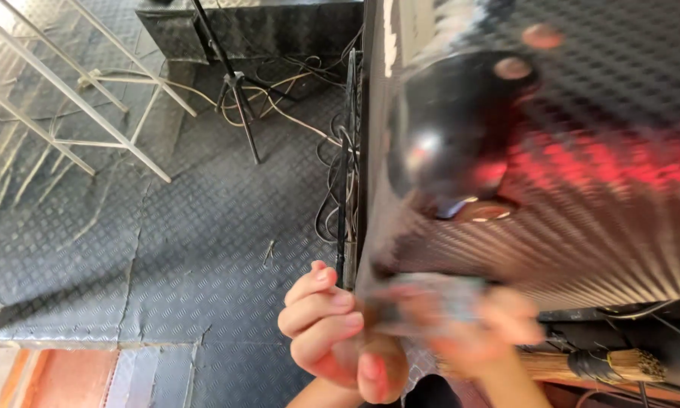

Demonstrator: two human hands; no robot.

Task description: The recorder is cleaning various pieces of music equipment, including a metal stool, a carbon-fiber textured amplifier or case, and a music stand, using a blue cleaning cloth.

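My left hand (321,326) is at the bottom centre with its fingers curled in and the thumb pointing down. It grips one end of a small grey object (430,301) that is too blurred to identify. Just to its right, my right hand (498,325) is smeared by motion and closes on the other end of the same object. Both hands are held at the lower edge of a large glossy black panel (582,227) with a fine woven pattern. A dark rounded dome shape (446,128) with red reflections shows in its surface.
A grey diamond-plate floor (166,249) fills the left side. On it stand a black tripod (238,98) and a white metal frame (75,98). Loose cables (332,151) run along the panel's edge. A metal box (249,26) sits at the top, a straw brush (612,366) at the bottom right.
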